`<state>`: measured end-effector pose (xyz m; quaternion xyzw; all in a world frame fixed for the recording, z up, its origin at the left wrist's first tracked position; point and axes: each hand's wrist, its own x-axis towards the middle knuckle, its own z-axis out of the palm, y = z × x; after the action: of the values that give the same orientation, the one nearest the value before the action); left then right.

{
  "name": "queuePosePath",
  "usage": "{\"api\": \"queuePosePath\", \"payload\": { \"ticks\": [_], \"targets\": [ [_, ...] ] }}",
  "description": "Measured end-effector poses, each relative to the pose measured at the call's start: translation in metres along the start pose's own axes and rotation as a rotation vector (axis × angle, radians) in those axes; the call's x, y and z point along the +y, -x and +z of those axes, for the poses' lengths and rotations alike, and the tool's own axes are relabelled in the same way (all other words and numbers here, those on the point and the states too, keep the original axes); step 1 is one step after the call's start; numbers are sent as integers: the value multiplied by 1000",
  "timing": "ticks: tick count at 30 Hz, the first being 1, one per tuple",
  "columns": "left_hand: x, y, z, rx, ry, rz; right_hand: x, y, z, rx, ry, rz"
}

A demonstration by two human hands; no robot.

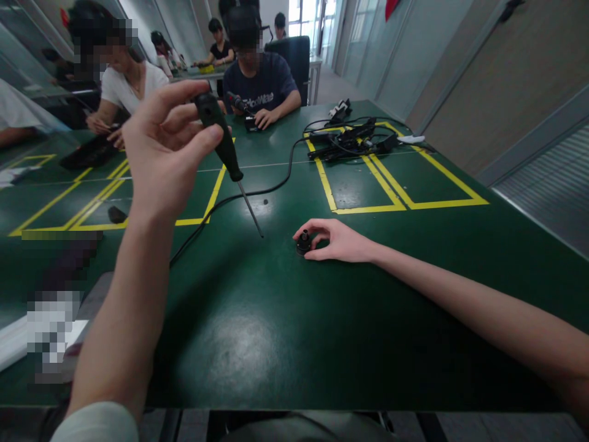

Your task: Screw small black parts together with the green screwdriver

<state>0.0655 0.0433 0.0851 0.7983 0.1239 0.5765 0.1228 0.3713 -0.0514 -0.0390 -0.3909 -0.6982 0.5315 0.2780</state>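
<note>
My left hand [172, 144] is raised above the table, fingers closed round the dark handle of a screwdriver [230, 153]. The screwdriver's thin metal shaft slants down and to the right, its tip apart from the other object. Near the middle of the green table [368, 325], my right hand [334, 240] grips a small round black part [303, 244] between thumb and fingers. A short metal post stands up from the part's top. The part is upright on the tabletop.
A black cable [280, 184] runs across the table behind my hands to a heap of black gear [356, 141] at the back right. Yellow tape [368, 209] marks rectangles. People sit across the table; a person's hands [267, 116] hold a tool and small box.
</note>
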Motion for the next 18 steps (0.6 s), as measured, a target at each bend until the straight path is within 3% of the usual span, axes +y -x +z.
{"api": "queuePosePath", "payload": {
  "ticks": [5,11,15,18],
  "targets": [
    [4,2,6,-93,29,-81,2,-1,-3,-8,8,-24],
    [22,5,20,-53,4,-127,5,-2,-2,7,37,-24],
    [36,6,28,89,-12,-304,6,-2,-2,6,35,-17],
    [34,8,24,74,53,-469,6,-2,-1,11,37,-27]
  ]
}}
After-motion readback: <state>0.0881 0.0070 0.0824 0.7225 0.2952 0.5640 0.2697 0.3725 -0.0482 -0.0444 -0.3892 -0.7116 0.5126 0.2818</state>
